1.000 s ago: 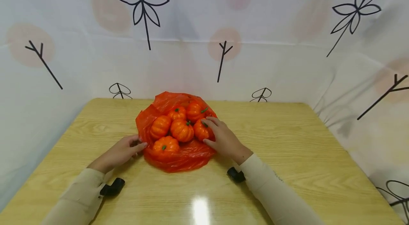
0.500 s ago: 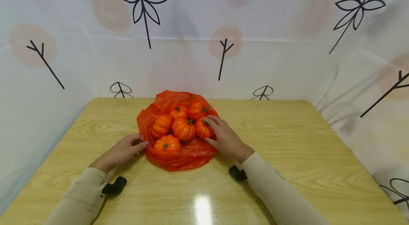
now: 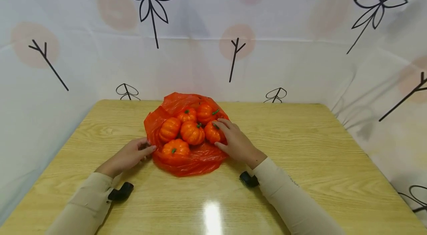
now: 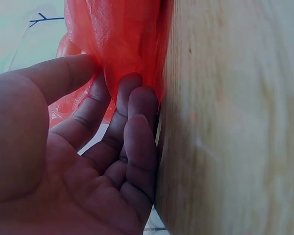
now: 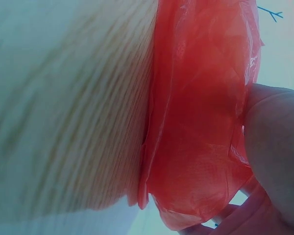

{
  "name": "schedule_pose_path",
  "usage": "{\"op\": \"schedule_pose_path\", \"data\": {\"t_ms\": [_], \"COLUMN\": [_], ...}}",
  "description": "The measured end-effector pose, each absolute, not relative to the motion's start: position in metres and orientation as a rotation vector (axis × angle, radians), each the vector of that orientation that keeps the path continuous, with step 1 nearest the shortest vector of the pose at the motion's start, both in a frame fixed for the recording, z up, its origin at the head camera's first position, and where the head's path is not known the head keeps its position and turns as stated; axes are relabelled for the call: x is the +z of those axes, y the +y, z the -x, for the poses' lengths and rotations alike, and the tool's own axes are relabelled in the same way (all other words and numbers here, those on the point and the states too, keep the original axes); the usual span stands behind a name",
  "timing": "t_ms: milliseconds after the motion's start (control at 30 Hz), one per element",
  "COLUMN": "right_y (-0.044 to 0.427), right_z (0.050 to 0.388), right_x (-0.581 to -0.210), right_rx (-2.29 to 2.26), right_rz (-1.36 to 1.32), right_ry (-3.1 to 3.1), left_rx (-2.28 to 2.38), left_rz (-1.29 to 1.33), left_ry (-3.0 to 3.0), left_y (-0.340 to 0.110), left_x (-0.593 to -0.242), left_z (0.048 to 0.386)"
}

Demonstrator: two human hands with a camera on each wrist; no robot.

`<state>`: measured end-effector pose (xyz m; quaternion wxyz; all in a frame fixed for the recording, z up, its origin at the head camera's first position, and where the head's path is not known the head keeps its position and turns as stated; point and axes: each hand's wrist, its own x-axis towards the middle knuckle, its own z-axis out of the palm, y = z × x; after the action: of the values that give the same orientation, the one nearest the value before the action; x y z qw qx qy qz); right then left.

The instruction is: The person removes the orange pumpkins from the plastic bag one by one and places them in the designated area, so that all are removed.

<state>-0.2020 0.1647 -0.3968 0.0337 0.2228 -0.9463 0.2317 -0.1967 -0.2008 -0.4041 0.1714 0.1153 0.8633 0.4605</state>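
Observation:
Several small orange pumpkins (image 3: 192, 133) with green stems sit in a spread red plastic bag (image 3: 197, 166) on the wooden table. At the bag's left edge my left hand (image 3: 128, 156) pinches the thin plastic; the left wrist view has the thumb and index finger of this hand (image 4: 83, 127) meeting at the bag (image 4: 112, 29), other fingers bent beneath. My right hand (image 3: 238, 144) curls round the rightmost pumpkin (image 3: 211, 133), fingertips near its stem and thumb on its near side. In the right wrist view, red plastic (image 5: 201, 107) hides the pumpkin beside the right hand (image 5: 274, 156).
The wooden table (image 3: 300, 146) extends on both sides of the bag and in front of it. A pale cloth with black plant drawings (image 3: 200, 53) hangs behind and at the sides. Black curved pieces (image 3: 121, 192) are at both sleeves.
The head view has shifted slightly, so the scene lies a little higher and farther right. Both hands keep their places on the bag and the pumpkin.

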Motion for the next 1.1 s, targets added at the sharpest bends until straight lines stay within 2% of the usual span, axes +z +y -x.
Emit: {"op": "schedule_pose_path", "data": {"t_ms": [433, 800, 1100], "right_y": [0.164, 0.171, 0.179], "right_z": [0.204, 0.199, 0.201], "right_x": [-0.395, -0.377, -0.372], "right_rx": [0.677, 0.58, 0.663], "right_rz": [-0.704, -0.792, -0.845], "right_ry": [-2.904, -2.861, -2.835], "left_rx": [1.299, 1.274, 1.28], "left_rz": [-0.334, -0.321, -0.322], "left_ry": [2.456, 2.482, 2.482], "left_y": [-0.202, -0.2, -0.201], "left_x": [-0.405, -0.404, -0.405], "left_z": [0.197, 0.198, 0.199]}}
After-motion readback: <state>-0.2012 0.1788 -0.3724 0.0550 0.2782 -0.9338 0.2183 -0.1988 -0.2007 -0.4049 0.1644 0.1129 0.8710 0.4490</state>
